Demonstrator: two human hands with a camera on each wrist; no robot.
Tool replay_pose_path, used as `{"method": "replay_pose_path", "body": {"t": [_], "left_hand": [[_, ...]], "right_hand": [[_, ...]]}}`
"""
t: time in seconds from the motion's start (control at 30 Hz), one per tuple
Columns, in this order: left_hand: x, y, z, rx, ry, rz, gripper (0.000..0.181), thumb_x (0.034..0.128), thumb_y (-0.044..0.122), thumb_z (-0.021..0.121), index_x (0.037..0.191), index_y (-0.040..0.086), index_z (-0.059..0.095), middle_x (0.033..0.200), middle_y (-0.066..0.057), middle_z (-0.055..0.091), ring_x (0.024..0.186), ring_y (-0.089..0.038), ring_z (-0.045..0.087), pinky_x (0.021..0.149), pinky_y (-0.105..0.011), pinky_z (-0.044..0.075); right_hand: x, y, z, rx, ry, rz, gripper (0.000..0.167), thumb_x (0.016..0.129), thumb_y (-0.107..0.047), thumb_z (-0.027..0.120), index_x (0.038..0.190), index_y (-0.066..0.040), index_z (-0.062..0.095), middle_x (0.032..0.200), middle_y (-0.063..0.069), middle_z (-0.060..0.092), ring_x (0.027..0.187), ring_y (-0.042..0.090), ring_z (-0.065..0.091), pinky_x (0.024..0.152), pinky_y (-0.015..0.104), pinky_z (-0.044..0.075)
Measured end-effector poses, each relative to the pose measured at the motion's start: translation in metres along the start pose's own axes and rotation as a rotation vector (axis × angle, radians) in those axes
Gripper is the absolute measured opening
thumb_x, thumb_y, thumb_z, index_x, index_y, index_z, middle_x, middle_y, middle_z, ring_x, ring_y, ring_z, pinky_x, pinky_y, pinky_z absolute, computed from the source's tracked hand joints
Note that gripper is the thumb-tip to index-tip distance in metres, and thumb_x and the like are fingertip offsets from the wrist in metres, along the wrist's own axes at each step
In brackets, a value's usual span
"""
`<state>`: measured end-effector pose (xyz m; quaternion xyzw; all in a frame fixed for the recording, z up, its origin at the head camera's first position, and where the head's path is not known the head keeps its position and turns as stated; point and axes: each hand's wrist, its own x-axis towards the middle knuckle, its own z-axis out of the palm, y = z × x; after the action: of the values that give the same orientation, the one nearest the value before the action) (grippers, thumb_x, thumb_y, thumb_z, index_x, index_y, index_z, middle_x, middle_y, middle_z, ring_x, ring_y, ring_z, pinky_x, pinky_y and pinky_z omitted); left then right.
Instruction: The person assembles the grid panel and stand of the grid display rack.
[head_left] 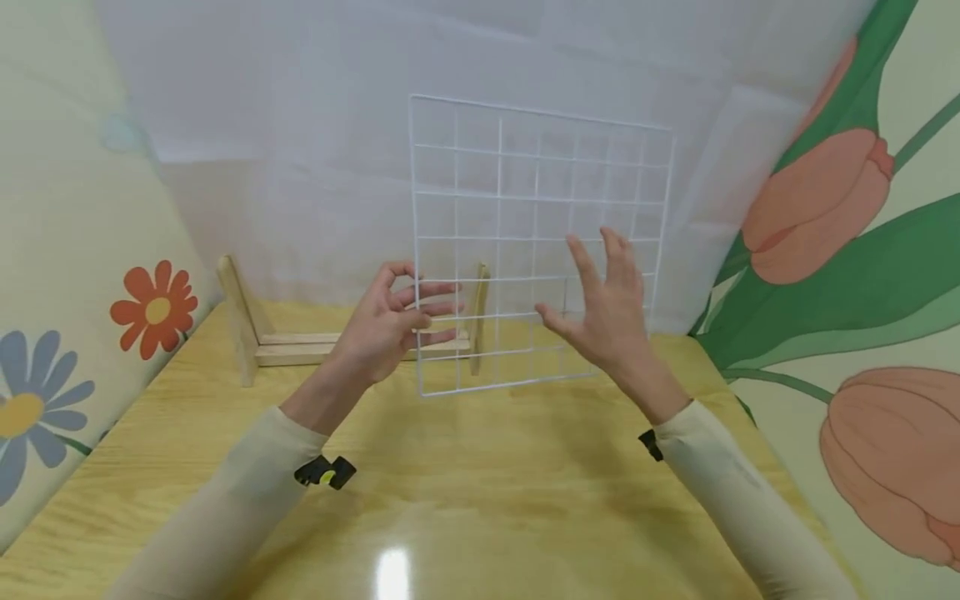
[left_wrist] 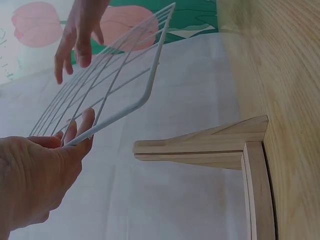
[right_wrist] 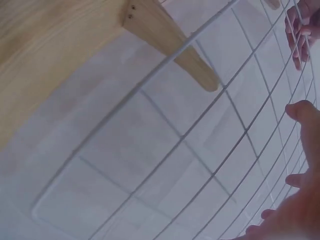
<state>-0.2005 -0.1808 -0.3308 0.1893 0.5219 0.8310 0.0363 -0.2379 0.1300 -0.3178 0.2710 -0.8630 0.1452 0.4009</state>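
A white wire grid panel (head_left: pixel 499 154) is held up above the table, tilted, its rounded corner close in the left wrist view (left_wrist: pixel 146 96). My left hand (head_left: pixel 375 329) grips the panel's left edge, thumb on the near side and fingers reaching behind the wires. On the other side, my right hand (head_left: pixel 611 321) is spread beside the panel's right part, fingers straight and holding nothing. Whether its fingertips touch the wires I cannot tell. Behind the panel stands a pale wooden frame (head_left: pixel 296 354) with two uprights joined by low bars; the panel partly covers its right upright (right_wrist: pixel 172 47).
The wooden table (head_left: pixel 465 500) spreads in front of the frame. White sheeting (head_left: pixel 322 217) hangs behind it. Walls painted with flowers (head_left: pixel 157 311) close in the left side, and painted tulips (head_left: pixel 821 208) the right.
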Motion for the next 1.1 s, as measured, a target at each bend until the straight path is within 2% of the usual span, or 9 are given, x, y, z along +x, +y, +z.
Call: {"method": "replay_pose_path", "body": {"t": [0.13, 0.27, 0.43, 0.6, 0.7, 0.87, 1.0, 1.1], "left_hand": [[-0.005, 0.002, -0.007, 0.008, 0.018, 0.012, 0.049, 0.0901, -0.026, 0.033, 0.119, 0.012, 0.031, 0.143, -0.033, 0.047, 0.122, -0.043, 0.058, 0.094, -0.062, 0.051], [-0.013, 0.006, -0.014, 0.026, 0.038, 0.015, 0.047, 0.0903, -0.026, 0.034, 0.118, 0.012, 0.032, 0.144, -0.034, 0.045, 0.124, -0.044, 0.056, 0.093, -0.061, 0.052], [-0.022, 0.011, -0.021, 0.046, 0.046, 0.027, 0.047, 0.0905, -0.026, 0.034, 0.119, 0.011, 0.031, 0.14, -0.028, 0.052, 0.121, -0.04, 0.059, 0.093, -0.061, 0.052], [-0.027, 0.019, -0.03, 0.065, 0.049, 0.06, 0.045, 0.0909, -0.026, 0.034, 0.118, 0.01, 0.032, 0.14, -0.029, 0.051, 0.12, -0.039, 0.061, 0.092, -0.061, 0.053], [-0.023, 0.018, -0.034, 0.064, 0.036, 0.069, 0.045, 0.0913, -0.025, 0.034, 0.117, 0.012, 0.033, 0.143, -0.033, 0.046, 0.12, -0.039, 0.06, 0.091, -0.061, 0.053], [-0.022, 0.019, -0.048, 0.101, 0.012, 0.091, 0.045, 0.0924, -0.025, 0.034, 0.119, 0.011, 0.032, 0.143, -0.033, 0.046, 0.123, -0.043, 0.057, 0.091, -0.061, 0.053], [-0.022, 0.02, -0.058, 0.131, 0.008, 0.107, 0.044, 0.0941, -0.024, 0.034, 0.12, 0.011, 0.032, 0.144, -0.035, 0.045, 0.125, -0.045, 0.055, 0.092, -0.06, 0.053], [-0.019, 0.019, -0.062, 0.158, -0.011, 0.131, 0.042, 0.096, -0.022, 0.037, 0.125, 0.009, 0.032, 0.143, -0.033, 0.047, 0.126, -0.044, 0.054, 0.095, -0.058, 0.052]], "right_hand": [[0.013, -0.013, 0.013, -0.055, -0.09, 0.037, 0.098, 0.083, -0.063, 0.073, 0.161, -0.022, 0.028, 0.165, 0.018, 0.016, 0.148, 0.045, 0.014, 0.103, 0.077, 0.03], [0.019, -0.024, 0.028, -0.102, -0.111, 0.079, 0.099, 0.084, -0.068, 0.069, 0.16, -0.018, 0.03, 0.164, 0.015, 0.021, 0.146, 0.045, 0.021, 0.101, 0.074, 0.034], [0.021, -0.038, 0.041, -0.104, -0.074, 0.088, 0.093, 0.084, -0.065, 0.07, 0.156, -0.017, 0.036, 0.16, 0.016, 0.027, 0.143, 0.047, 0.024, 0.103, 0.073, 0.033], [0.034, -0.057, 0.046, -0.004, -0.029, 0.077, 0.081, 0.086, -0.047, 0.073, 0.152, -0.014, 0.041, 0.157, 0.019, 0.031, 0.144, 0.048, 0.021, 0.104, 0.072, 0.034], [0.038, -0.06, 0.049, 0.032, 0.038, 0.075, 0.075, 0.083, -0.038, 0.076, 0.147, -0.009, 0.048, 0.15, 0.023, 0.04, 0.142, 0.051, 0.024, 0.105, 0.071, 0.036], [0.047, -0.07, 0.06, 0.068, 0.15, 0.088, 0.065, 0.076, -0.028, 0.078, 0.133, -0.002, 0.059, 0.133, 0.024, 0.053, 0.135, 0.053, 0.033, 0.102, 0.064, 0.044], [0.052, -0.077, 0.065, 0.124, 0.162, 0.098, 0.064, 0.074, -0.023, 0.081, 0.13, 0.001, 0.061, 0.13, 0.024, 0.053, 0.135, 0.053, 0.03, 0.09, 0.061, 0.054], [0.055, -0.075, 0.066, 0.124, 0.158, 0.089, 0.063, 0.075, -0.023, 0.082, 0.129, 0.002, 0.061, 0.128, 0.025, 0.053, 0.135, 0.053, 0.031, 0.097, 0.06, 0.05]]}}
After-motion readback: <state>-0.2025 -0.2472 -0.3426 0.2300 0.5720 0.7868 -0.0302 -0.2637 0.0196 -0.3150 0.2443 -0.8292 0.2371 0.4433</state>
